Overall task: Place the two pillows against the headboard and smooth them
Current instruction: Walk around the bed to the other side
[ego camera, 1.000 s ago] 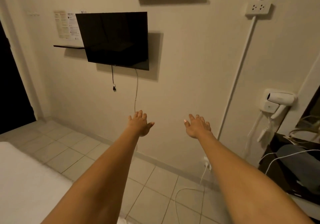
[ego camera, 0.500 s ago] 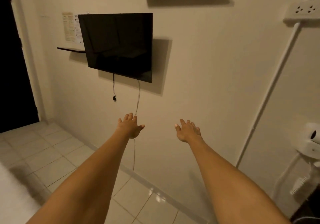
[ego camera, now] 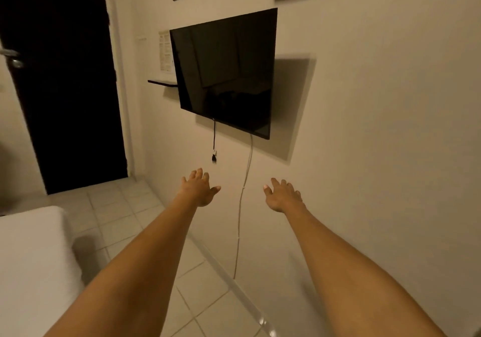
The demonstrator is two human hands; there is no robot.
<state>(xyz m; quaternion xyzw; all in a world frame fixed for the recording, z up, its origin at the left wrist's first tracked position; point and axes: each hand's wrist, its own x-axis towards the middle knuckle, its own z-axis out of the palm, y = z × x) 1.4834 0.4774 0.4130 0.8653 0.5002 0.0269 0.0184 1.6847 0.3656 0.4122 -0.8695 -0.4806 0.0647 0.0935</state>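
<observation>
Reaching out ahead, the left hand (ego camera: 199,191) and right hand (ego camera: 282,196) are both stretched forward at arm's length, palms down, apart from each other, over the floor (ego camera: 125,217) and in front of the wall (ego camera: 377,154). The fingers (ego camera: 197,174) of each hand are spread and empty; neither touches or holds anything. Held out this way, they look like hands shown in readiness rather than at work, which I judge puts the task at its very start.

Neither pillow is in view, and no headboard either; where they lie cannot be told. The only part of the bed (ego camera: 31,258) visible is one white corner, low and well to the left of the left fingers, so the pillows are probably further that way, out of frame.

Counted in the head view: two hands, two bare forearms, one TV (ego camera: 223,73) fixed on the wall above the fingers, two cords hanging below it, a short black one with a plug (ego camera: 214,158) just above the left fingers and a long pale cable (ego camera: 240,206) dropping between the two hands. One dark door (ego camera: 67,89) stands far left, and one small shelf (ego camera: 162,82) sits left of the TV.
</observation>
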